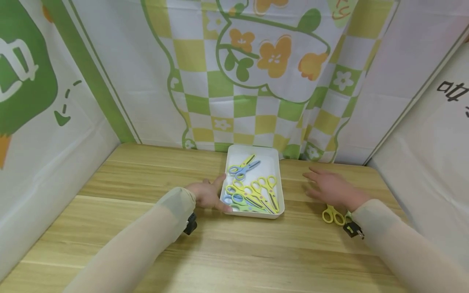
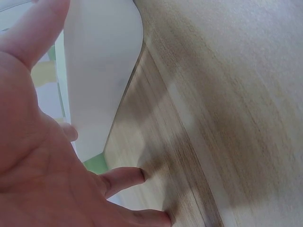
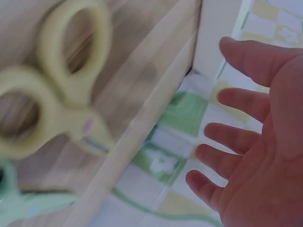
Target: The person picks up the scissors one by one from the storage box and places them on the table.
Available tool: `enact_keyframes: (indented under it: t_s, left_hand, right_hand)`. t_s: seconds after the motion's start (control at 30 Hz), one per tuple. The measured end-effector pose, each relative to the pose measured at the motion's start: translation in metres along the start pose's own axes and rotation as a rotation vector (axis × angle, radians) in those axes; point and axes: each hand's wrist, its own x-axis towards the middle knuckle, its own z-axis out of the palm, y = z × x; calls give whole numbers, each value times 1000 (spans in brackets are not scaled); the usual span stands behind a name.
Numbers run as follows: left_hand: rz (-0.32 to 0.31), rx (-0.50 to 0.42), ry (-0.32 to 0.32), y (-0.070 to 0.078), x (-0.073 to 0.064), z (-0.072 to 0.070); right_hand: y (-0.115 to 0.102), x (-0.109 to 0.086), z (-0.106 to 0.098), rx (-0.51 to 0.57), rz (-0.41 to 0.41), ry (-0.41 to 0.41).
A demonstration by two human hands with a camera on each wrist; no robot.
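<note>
One tabletop (image 1: 238,252); white tray (image 1: 269,165) at far centre. Left hand (image 1: 207,195) touches its left wall, fingers straight; right hand (image 1: 331,189) released, empty. Yellow scissors (image 1: 331,208) lie right of the tray: I'd brace the tray, pinch both handles (image 3: 49,45).

Tray (image 1: 268,164): smooth plastic, faintly glossy. Yellow scissors (image 3: 73,99): handles of smooth, matt plastic. Tabletop (image 1: 238,252): wood-grained, smooth, with a soft sheen. Checked curtain (image 1: 234,103): printed cloth, lightly creased. Sleeves (image 1: 135,246): matt cloth.

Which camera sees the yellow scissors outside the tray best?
Right wrist: the yellow scissors look big, though blurry. The head view shows just their handles, the right hand hiding the rest; left wrist shows none.
</note>
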Motion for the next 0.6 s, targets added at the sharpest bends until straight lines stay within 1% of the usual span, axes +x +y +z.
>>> enact_keyframes:
  t_s: [0.1,0.23,0.3,0.37,0.43,0.5,0.6]
  left_hand:
    - [-2,-3,0,0,1,0]
    - [-3,-9,-2,0,2,1]
    - [-2,-17,-4,1,2,1]
    - [1,-22,-5,1,1,1]
    - [4,-29,-5,1,0,1]
    - [5,-30,-5,1,-1,1]
    - [3,-30,-2,1,-2,0]
  right_hand:
    - [-8,10,0,11,-25,35]
    - [-20,23,0,40,-42,58]
    - [-26,29,0,47,-55,61]
    - [-33,35,-1,32,-86,54]
    - [-42,41,-2,26,-116,12]
    - [-53,47,-3,10,-162,-51]
    - [-71,56,-4,11,-233,-183]
